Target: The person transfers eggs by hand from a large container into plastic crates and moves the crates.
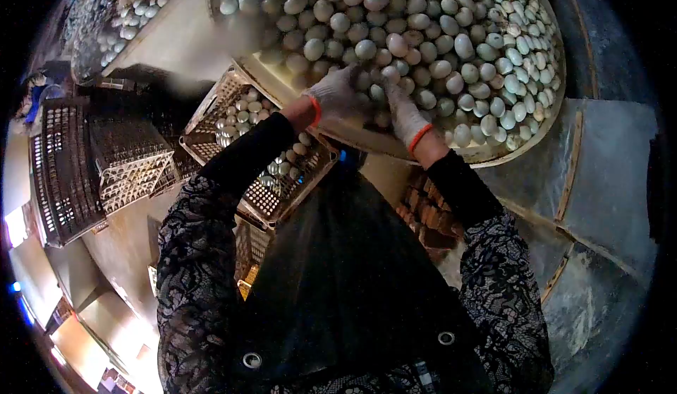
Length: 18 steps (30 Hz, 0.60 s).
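Note:
A large round tub (491, 160) is heaped with pale whitish and greenish eggs (423, 21). Both my hands reach over its near rim into the pile, in whitish gloves with orange cuffs. My left hand (336, 96) lies on the eggs with its fingers stretched forward; its fingertips are blurred. To its right, my right hand (405, 112) points its extended fingers down among the eggs. A few eggs sit in the gap between the two hands. I see no egg clearly gripped by either hand, though the undersides of the fingers are hidden.
Below my left forearm stands a plastic crate (271, 207) partly filled with eggs. Stacked crates (134, 150) stand at the left. Another container of eggs (141, 13) is at the upper left. Bricks (429, 214) lie under the tub, and grey slabs (612, 189) are on the right.

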Each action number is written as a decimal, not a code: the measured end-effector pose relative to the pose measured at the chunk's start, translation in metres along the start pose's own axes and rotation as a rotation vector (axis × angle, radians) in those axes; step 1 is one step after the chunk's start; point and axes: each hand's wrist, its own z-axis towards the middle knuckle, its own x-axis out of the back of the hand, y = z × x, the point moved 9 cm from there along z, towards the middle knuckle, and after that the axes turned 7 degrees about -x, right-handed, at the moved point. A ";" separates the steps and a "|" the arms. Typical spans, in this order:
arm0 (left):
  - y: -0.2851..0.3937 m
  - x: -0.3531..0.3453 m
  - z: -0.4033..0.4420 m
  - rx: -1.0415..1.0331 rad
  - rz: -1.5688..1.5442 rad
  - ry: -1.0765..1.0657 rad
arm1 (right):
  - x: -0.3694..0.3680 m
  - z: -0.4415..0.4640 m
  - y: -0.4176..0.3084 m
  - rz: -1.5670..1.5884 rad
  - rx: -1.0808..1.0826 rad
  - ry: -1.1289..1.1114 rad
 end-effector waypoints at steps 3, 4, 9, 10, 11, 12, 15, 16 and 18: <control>0.009 0.010 -0.007 0.049 -0.088 0.056 | -0.005 0.002 0.002 0.224 -0.047 -0.031; 0.008 0.009 -0.007 0.048 -0.127 0.067 | -0.006 0.000 -0.002 0.268 -0.046 -0.037; 0.027 0.026 -0.016 0.032 -0.101 0.194 | -0.011 -0.039 -0.047 -0.023 0.050 0.174; 0.034 0.032 -0.017 0.026 -0.123 0.200 | -0.013 -0.044 -0.054 -0.080 0.059 0.200; 0.039 0.038 -0.018 0.020 -0.146 0.206 | -0.016 -0.049 -0.061 -0.137 0.067 0.226; 0.040 0.047 -0.012 -0.025 -0.350 0.254 | -0.017 -0.053 -0.076 -0.216 0.180 0.212; 0.049 0.087 -0.030 -0.121 -0.433 0.340 | -0.057 -0.062 -0.105 -0.366 0.400 0.144; 0.065 0.107 -0.050 -0.160 -0.378 0.356 | -0.078 -0.068 -0.119 -0.428 0.525 0.114; 0.100 0.146 -0.092 -0.235 -0.266 0.392 | -0.125 -0.084 -0.145 -0.547 0.790 0.058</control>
